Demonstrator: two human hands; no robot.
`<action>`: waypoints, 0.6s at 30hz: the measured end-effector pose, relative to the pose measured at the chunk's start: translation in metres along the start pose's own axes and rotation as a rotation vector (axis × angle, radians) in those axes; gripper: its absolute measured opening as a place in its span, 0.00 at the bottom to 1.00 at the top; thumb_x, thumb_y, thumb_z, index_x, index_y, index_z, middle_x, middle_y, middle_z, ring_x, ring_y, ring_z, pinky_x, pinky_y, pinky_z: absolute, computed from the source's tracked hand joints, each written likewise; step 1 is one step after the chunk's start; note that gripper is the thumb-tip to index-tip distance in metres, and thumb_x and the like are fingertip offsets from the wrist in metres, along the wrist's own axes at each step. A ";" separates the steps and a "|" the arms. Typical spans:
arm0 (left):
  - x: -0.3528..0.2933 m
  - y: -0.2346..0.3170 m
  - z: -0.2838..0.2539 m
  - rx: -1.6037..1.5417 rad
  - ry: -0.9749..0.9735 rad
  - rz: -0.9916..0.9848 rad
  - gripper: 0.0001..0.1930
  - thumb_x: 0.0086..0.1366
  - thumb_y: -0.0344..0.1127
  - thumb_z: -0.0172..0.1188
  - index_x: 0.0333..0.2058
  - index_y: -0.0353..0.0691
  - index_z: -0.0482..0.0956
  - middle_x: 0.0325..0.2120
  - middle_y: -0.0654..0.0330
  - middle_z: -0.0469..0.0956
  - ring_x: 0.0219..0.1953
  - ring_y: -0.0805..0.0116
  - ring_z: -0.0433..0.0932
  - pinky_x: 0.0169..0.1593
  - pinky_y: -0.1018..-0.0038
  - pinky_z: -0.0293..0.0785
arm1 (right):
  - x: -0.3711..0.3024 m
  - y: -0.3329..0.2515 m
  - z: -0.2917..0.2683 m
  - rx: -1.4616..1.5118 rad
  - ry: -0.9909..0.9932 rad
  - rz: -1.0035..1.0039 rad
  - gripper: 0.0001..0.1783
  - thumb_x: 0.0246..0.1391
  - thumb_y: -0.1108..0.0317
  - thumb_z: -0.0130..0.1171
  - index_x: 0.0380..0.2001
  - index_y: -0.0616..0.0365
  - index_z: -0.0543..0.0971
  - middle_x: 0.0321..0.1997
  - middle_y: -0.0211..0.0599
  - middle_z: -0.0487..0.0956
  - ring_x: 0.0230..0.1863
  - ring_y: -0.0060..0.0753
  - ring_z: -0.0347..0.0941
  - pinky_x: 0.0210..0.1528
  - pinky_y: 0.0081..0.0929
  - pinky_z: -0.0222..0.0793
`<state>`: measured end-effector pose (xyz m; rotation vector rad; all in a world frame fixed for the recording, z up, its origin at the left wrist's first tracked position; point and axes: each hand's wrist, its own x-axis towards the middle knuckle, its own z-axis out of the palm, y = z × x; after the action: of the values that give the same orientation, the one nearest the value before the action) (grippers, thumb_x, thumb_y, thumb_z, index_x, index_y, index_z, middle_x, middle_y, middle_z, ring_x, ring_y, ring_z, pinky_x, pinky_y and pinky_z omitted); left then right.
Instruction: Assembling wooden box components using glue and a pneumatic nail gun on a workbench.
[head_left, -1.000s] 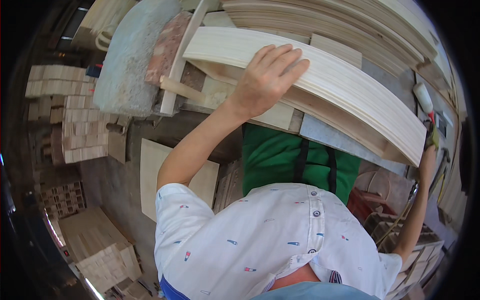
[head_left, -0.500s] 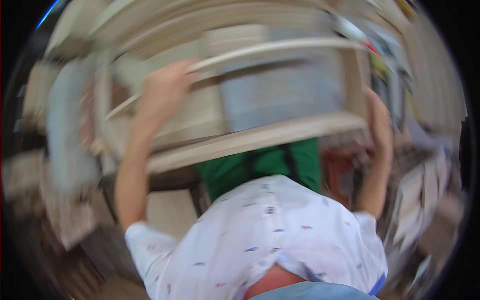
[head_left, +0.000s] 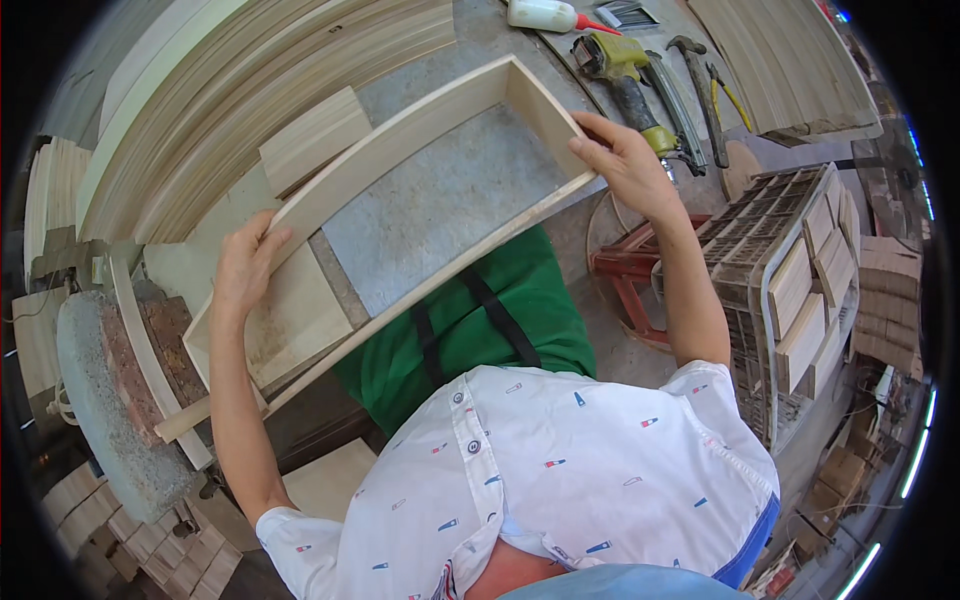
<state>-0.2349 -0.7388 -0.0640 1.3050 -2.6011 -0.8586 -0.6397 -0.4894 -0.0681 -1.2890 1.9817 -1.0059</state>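
Both my hands hold a long, open rectangular wooden frame [head_left: 410, 128] tilted across the front of me, its right end farther away. My left hand [head_left: 248, 262] grips the far long side near the left end, fingers wrapped over its top edge. On the right short side, close to the near corner, my right hand [head_left: 622, 160] is closed with the thumb on top. Through the frame show the grey worktop [head_left: 430, 210] and a pale board [head_left: 300, 310]. A small wooden block [head_left: 315, 140] lies just beyond the far side.
Stacked long boards [head_left: 270, 110] fill the far left. At the far right lie a nail gun [head_left: 630, 90], a hammer [head_left: 700, 95], yellow-handled pliers [head_left: 730, 95] and a white glue bottle [head_left: 545, 15]. A crate [head_left: 750, 240] holding wood pieces stands right, beside a red stool [head_left: 630, 265].
The frame has turned, its right end swinging away and its left end coming nearer me. My left hand has shifted left and down, my right hand left and up. Both still grip it.
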 end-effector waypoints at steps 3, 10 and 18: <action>0.012 0.002 0.001 0.000 0.054 0.012 0.15 0.68 0.36 0.61 0.49 0.35 0.82 0.30 0.46 0.82 0.31 0.59 0.79 0.41 0.69 0.74 | 0.016 0.004 -0.011 -0.009 0.035 0.012 0.22 0.68 0.61 0.57 0.57 0.64 0.78 0.48 0.36 0.83 0.49 0.27 0.76 0.52 0.26 0.72; -0.014 0.024 0.006 0.262 0.318 0.256 0.19 0.69 0.34 0.62 0.57 0.37 0.78 0.52 0.48 0.80 0.56 0.53 0.79 0.59 0.65 0.72 | 0.101 0.014 -0.058 -0.063 0.314 -0.044 0.22 0.54 0.64 0.63 0.51 0.65 0.78 0.40 0.49 0.84 0.40 0.45 0.81 0.46 0.38 0.76; -0.133 0.087 0.047 0.198 0.112 0.231 0.25 0.57 0.27 0.70 0.54 0.35 0.78 0.51 0.49 0.79 0.55 0.48 0.76 0.67 0.52 0.63 | 0.237 0.048 -0.055 -0.847 0.045 -0.144 0.39 0.49 0.64 0.69 0.65 0.59 0.70 0.66 0.56 0.72 0.66 0.56 0.69 0.66 0.43 0.67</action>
<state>-0.2284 -0.5753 -0.0366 1.0302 -2.7314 -0.4884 -0.7958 -0.6806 -0.0903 -1.8554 2.4855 -0.2109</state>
